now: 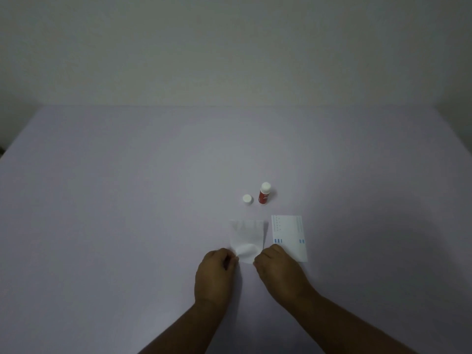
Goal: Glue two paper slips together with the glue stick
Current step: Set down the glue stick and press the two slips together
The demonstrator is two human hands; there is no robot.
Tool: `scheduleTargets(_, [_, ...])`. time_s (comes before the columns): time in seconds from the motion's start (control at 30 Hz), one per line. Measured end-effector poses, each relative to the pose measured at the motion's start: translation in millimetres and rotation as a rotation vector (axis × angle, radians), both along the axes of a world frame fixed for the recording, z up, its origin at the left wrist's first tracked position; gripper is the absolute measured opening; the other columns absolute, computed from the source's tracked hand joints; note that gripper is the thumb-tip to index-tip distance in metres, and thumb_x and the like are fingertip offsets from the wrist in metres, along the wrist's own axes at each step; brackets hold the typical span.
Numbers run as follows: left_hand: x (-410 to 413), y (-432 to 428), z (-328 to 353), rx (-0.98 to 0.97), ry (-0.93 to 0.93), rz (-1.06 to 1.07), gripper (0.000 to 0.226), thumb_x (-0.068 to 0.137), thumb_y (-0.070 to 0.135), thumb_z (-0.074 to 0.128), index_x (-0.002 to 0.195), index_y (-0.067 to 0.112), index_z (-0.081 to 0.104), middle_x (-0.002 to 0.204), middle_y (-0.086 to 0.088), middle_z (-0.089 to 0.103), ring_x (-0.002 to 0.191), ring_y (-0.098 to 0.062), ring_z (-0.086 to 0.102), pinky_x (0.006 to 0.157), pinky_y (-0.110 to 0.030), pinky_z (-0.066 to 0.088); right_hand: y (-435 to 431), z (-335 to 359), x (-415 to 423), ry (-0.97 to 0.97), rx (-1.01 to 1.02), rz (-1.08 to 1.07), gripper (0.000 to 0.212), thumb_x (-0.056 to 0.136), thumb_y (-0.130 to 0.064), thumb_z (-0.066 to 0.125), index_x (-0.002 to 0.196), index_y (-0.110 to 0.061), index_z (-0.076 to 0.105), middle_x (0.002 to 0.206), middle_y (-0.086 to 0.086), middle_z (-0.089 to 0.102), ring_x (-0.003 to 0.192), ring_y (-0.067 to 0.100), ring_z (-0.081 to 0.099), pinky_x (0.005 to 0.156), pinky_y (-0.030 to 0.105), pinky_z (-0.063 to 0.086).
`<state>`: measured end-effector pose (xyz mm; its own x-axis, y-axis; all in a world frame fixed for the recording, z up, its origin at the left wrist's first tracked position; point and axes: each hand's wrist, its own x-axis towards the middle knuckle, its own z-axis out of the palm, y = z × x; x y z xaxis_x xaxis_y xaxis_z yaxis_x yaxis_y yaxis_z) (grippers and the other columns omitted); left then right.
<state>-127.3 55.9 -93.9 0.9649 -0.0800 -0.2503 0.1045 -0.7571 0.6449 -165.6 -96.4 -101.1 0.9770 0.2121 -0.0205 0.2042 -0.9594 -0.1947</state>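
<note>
We see both hands low on the pale table (102, 200), the left hand (217, 273) and the right hand (278, 270) each pinching a near corner of a plain white paper slip (246, 235), whose near edge curls up between them. Just to its right lies the second slip (288, 236) (blue print along its edges), flat, with the right hand overlapping its near-left corner. Farther back the red glue stick (264, 194) stands upright, uncapped, its white cap (247, 199) just beside it on the left.
</note>
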Motion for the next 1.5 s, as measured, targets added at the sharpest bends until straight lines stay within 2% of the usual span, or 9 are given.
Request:
scheduleTargets(0.23, [2.9, -3.4, 5.9, -0.229, 0.159, 0.237, 0.013, 0.083, 0.019, 0.069, 0.093, 0.022, 0.061, 0.077, 0.015, 0.062, 0.070, 0.001, 0.057, 0.070, -0.013, 0.046, 1.2, -0.3, -0.2, 0.023, -0.007, -0.040, 0.033, 0.042, -0.016, 0.086, 0.055, -0.022, 0.056, 0.057, -0.005, 0.060, 0.056, 0.013, 0.058, 0.055, 0.021, 0.052])
scheduleTargets(0.37, [9.7, -2.8, 5.3, -0.331, 0.343, 0.343, 0.021, 0.081, 0.019, 0.073, 0.100, 0.015, 0.066, 0.092, 0.002, 0.070, 0.086, -0.018, 0.066, 0.090, -0.035, 0.053, 2.1, 2.4, 1.5, -0.007, 0.118, -0.115, 0.028, 0.055, -0.014, 0.085, 0.057, -0.021, 0.058, 0.058, -0.006, 0.060, 0.057, 0.013, 0.058, 0.060, 0.023, 0.048])
scheduleTargets(0.47, [10.7, -2.0, 5.9, -0.458, 0.438, 0.403, 0.019, 0.080, 0.016, 0.073, 0.098, 0.010, 0.073, 0.090, -0.006, 0.074, 0.085, -0.025, 0.069, 0.086, -0.042, 0.056, 4.8, 2.0, 2.7, 0.031, 0.291, -0.252, 0.004, 0.075, -0.011, 0.070, 0.076, -0.012, 0.067, 0.075, 0.005, 0.068, 0.076, 0.023, 0.061, 0.073, 0.029, 0.050])
scheduleTargets(0.57, [8.1, -3.0, 7.0, -0.535, 0.466, 0.411, 0.014, 0.080, 0.014, 0.073, 0.094, 0.011, 0.074, 0.089, -0.008, 0.075, 0.086, -0.027, 0.069, 0.085, -0.042, 0.057, 11.0, 8.2, 6.8, 0.109, 0.487, -0.410, 0.016, 0.086, -0.013, 0.057, 0.097, -0.010, 0.069, 0.097, 0.008, 0.070, 0.094, 0.023, 0.057, 0.088, 0.031, 0.044])
scheduleTargets(0.7, [0.3, -6.2, 8.8, -0.588, 0.441, 0.393, 0.012, 0.082, 0.012, 0.071, 0.092, 0.014, 0.075, 0.087, -0.004, 0.076, 0.086, -0.023, 0.070, 0.076, -0.032, 0.058, 17.5, 18.4, 11.8, 0.144, 0.722, -0.595, 0.015, 0.085, -0.013, 0.060, 0.095, -0.012, 0.071, 0.098, 0.003, 0.072, 0.089, 0.013, 0.061, 0.083, 0.018, 0.043])
scheduleTargets(0.87, [-4.7, -9.9, 16.3, -0.588, 0.375, 0.275, 0.012, 0.085, 0.019, 0.069, 0.092, 0.027, 0.074, 0.087, 0.013, 0.074, 0.081, -0.001, 0.067, 0.065, -0.011, 0.051, 18.6, 26.6, 13.5, 0.223, 0.939, -0.754, 0.013, 0.083, -0.015, 0.061, 0.090, -0.015, 0.073, 0.093, 0.002, 0.073, 0.088, 0.014, 0.063, 0.086, 0.027, 0.050])
scheduleTargets(1.1, [-7.6, -18.4, 25.6, -0.581, 0.308, 0.181, 0.020, 0.090, 0.013, 0.061, 0.105, 0.019, 0.074, 0.100, 0.007, 0.073, 0.094, -0.008, 0.066, 0.085, -0.023, 0.053, 12.3, 34.4, 13.3, 0.256, 1.125, -0.881, 0.006, 0.081, -0.022, 0.066, 0.079, -0.023, 0.072, 0.077, -0.007, 0.070, 0.068, 0.005, 0.059, 0.071, 0.025, 0.049])
scheduleTargets(1.27, [-8.0, -24.3, 24.8, -0.531, 0.233, 0.102, 0.021, 0.093, 0.013, 0.056, 0.106, 0.019, 0.072, 0.104, 0.007, 0.069, 0.096, -0.008, 0.062, 0.078, -0.013, 0.047, 2.4, 36.7, 8.6, 0.226, 1.145, -0.924, 0.008, 0.083, -0.019, 0.065, 0.085, -0.017, 0.072, 0.075, -0.007, 0.066, 0.069, 0.009, 0.058, 0.073, 0.030, 0.050])
scheduleTargets(1.5, [-3.9, -32.7, 17.5, -0.585, 0.308, 0.217, 0.023, 0.085, 0.029, 0.069, 0.107, 0.026, 0.065, 0.100, 0.009, 0.066, 0.093, -0.008, 0.061, 0.074, -0.019, 0.047, -18.8, 39.2, -5.8, 0.158, 1.215, -0.990, 0.013, 0.081, -0.020, 0.067, 0.071, -0.028, 0.068, 0.067, -0.009, 0.065, 0.064, 0.005, 0.057, 0.069, 0.028, 0.049])
